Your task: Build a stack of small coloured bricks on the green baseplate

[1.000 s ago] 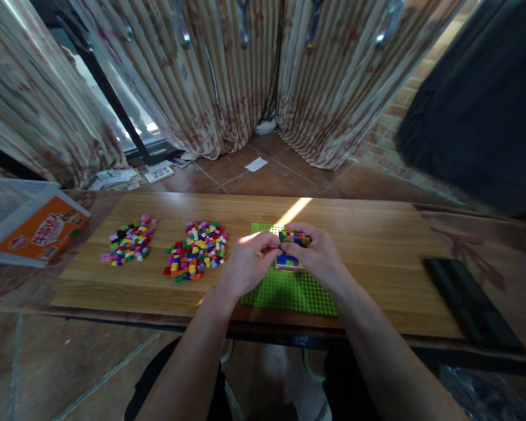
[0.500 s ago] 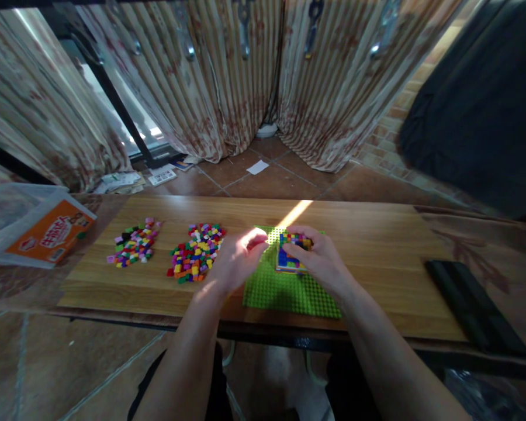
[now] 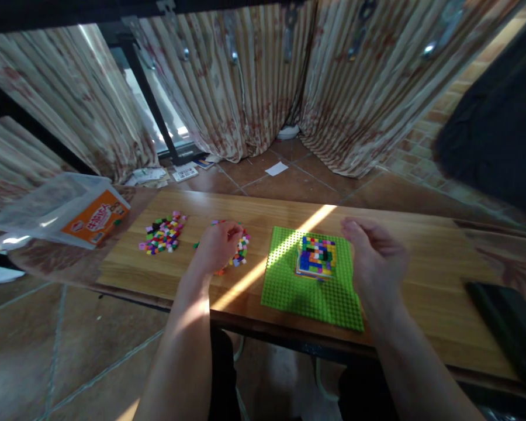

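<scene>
A green studded baseplate point(image 3: 307, 292) lies on the wooden board point(image 3: 421, 280). On it stands a small block of many-coloured bricks point(image 3: 316, 257). My left hand point(image 3: 217, 245) rests on the nearer pile of loose coloured bricks point(image 3: 241, 248), fingers curled down into it; what they hold is hidden. My right hand point(image 3: 374, 257) hovers just right of the baseplate, fingers loosely apart and nothing in them. A second pile of bricks point(image 3: 163, 234) lies further left.
A clear plastic box with an orange label point(image 3: 70, 210) sits at the board's left end. A dark flat object point(image 3: 508, 327) lies at the right edge. Beyond the table are tiled floor, scattered papers point(image 3: 158, 174) and striped curtains.
Both hands have left the brick block. My left hand moved left onto the nearer brick pile; my right hand drew off to the right and opened. The view shifted left.
</scene>
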Demonstrator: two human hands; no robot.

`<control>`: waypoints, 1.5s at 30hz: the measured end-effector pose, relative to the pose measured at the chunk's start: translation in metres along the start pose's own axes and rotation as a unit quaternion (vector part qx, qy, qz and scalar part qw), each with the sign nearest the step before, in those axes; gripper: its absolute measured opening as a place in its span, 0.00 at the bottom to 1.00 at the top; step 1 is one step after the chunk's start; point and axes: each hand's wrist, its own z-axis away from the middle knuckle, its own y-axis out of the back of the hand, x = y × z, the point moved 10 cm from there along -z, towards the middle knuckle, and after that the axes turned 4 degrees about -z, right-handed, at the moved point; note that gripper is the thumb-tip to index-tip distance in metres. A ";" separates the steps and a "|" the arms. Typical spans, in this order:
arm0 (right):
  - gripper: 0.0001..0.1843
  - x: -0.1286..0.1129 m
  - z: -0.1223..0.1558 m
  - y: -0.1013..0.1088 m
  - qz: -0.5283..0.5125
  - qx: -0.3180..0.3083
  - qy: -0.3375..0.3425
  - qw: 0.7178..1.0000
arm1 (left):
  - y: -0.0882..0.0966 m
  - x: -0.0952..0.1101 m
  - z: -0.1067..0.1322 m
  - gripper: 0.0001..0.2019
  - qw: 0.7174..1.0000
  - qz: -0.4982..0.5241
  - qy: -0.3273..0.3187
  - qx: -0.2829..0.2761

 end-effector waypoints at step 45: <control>0.10 -0.016 0.110 -0.166 0.161 -0.356 0.153 0.908 | 0.023 -0.015 0.014 0.13 0.989 0.146 0.010 -0.024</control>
